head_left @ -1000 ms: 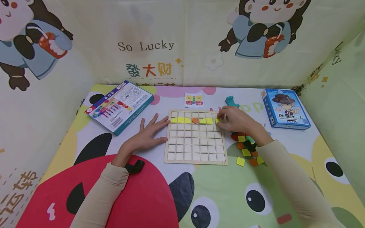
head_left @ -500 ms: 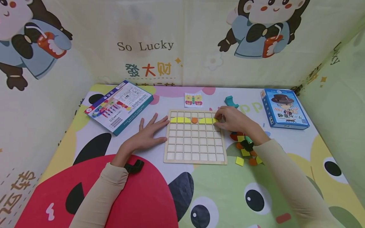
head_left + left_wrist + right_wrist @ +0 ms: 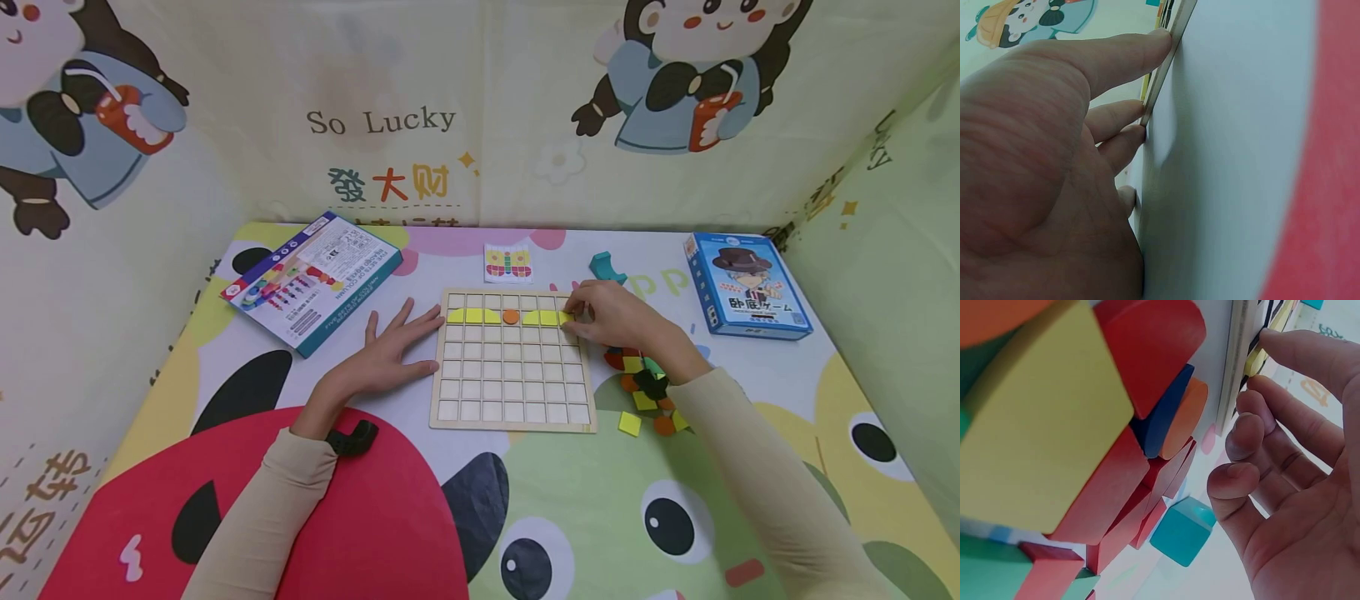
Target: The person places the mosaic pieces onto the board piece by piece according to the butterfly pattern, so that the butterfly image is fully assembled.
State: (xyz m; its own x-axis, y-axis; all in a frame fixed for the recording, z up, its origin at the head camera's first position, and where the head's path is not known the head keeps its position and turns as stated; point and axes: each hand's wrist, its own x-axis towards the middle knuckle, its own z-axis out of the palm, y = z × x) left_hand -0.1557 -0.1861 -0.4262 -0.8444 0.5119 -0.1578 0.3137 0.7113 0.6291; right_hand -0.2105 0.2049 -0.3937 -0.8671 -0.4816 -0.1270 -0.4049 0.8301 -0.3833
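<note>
A wooden grid board (image 3: 512, 430) lies flat on the table. Its second row from the back carries yellow pieces (image 3: 474, 316) and one round orange piece (image 3: 511, 317). My left hand (image 3: 386, 357) rests at the board's left edge with fingers spread, and in the left wrist view its thumb and fingertips touch that edge. At the right end of the same row, my right hand (image 3: 617, 318) pinches a yellow tile (image 3: 1255, 362) between thumb and index finger, down at the board's surface. The other fingers of that hand are bent and hold nothing.
A pile of coloured blocks (image 3: 633, 364) lies right of the board, partly under my right forearm, with a yellow square (image 3: 630, 424) in front. Behind stand a butterfly card (image 3: 507, 264) and a teal arched block (image 3: 606, 267). Flat boxes lie left (image 3: 315, 283) and right (image 3: 748, 286).
My right hand has moved slightly left, bringing the yellow tile into line with the row's right end, and has stayed there over the last half second. The left hand has not moved.
</note>
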